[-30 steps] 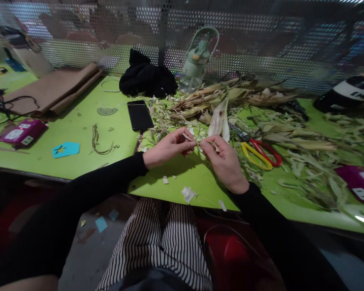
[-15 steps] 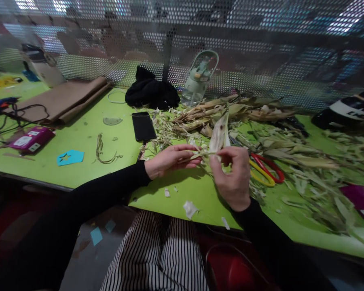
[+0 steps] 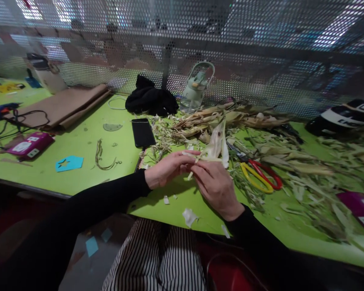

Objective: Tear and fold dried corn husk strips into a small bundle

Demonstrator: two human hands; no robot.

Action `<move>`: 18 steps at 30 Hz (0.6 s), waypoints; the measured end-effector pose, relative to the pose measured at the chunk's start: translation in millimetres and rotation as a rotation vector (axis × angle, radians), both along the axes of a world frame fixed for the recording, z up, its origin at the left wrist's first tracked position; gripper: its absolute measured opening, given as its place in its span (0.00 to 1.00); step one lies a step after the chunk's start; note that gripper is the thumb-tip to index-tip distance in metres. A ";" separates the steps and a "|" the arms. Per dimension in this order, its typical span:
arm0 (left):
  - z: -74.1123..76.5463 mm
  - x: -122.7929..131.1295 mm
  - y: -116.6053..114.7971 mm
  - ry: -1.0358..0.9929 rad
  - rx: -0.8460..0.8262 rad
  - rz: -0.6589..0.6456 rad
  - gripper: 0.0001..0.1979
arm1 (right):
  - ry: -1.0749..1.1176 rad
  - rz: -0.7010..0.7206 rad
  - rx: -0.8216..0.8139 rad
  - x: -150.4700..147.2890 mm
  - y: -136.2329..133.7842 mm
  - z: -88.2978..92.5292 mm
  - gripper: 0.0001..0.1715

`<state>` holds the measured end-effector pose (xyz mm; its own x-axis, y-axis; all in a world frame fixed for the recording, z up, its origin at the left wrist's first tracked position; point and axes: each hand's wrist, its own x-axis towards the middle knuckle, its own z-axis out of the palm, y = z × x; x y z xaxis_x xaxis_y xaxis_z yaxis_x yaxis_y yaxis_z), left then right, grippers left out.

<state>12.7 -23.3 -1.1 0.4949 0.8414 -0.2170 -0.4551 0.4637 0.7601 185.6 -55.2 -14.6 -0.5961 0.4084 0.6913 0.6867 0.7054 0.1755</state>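
Observation:
Both hands meet low over the green table near its front edge. My left hand (image 3: pixel 171 166) is closed, its fingers pinching a narrow pale strip of corn husk (image 3: pixel 190 176). From the right, my right hand (image 3: pixel 214 184) is closed on the same strip, its fingertips against those of the left. Part of the strip is hidden between the fingers. Just behind the hands a broad pale husk piece (image 3: pixel 216 142) stands up at a slant. Scissors (image 3: pixel 257 178) with a yellow and a red handle lie to the right of my right hand.
Dried husks (image 3: pixel 200 117) and shreds cover the table's back and right. A black phone (image 3: pixel 143 132), a black cloth (image 3: pixel 151 99) and a green bottle (image 3: pixel 195 89) sit behind. On the left are a twisted husk cord (image 3: pixel 100 155), blue paper (image 3: pixel 69 163) and a purple box (image 3: pixel 32 144).
My right hand has moved left and turned palm down, its fingertips now meeting my left hand's. The left fingers have curled in more. The view has tilted up slightly.

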 end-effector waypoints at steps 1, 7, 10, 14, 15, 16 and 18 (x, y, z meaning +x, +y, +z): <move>-0.3 -0.1 -0.5 0.005 0.016 0.026 0.10 | 0.010 0.023 0.001 0.8 -0.4 0.8 0.14; -2.7 -4.9 1.6 0.137 0.169 0.036 0.09 | 0.142 0.012 -0.077 4.9 -2.5 3.5 0.18; -1.5 -6.9 4.0 0.205 0.240 0.005 0.06 | 0.307 -0.037 -0.144 4.3 0.4 3.0 0.11; 2.4 -7.8 2.5 0.238 0.240 -0.047 0.05 | 0.484 -0.001 -0.326 3.2 5.4 0.9 0.06; 3.2 -7.9 1.6 0.238 0.234 -0.041 0.05 | 0.506 0.001 -0.352 3.1 5.9 0.6 0.05; 3.9 -8.0 0.7 0.237 0.223 -0.035 0.05 | 0.522 0.002 -0.373 2.9 6.0 0.5 0.05; 4.8 -8.3 -0.4 0.234 0.198 -0.033 0.07 | 0.554 0.009 -0.417 2.3 5.1 0.9 0.05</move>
<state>4.4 -23.6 3.7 0.4790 0.8628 -0.1615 -0.2442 0.3077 0.9196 187.9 -50.2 -13.7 -0.2052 0.7028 0.6812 0.5904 0.6439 -0.4865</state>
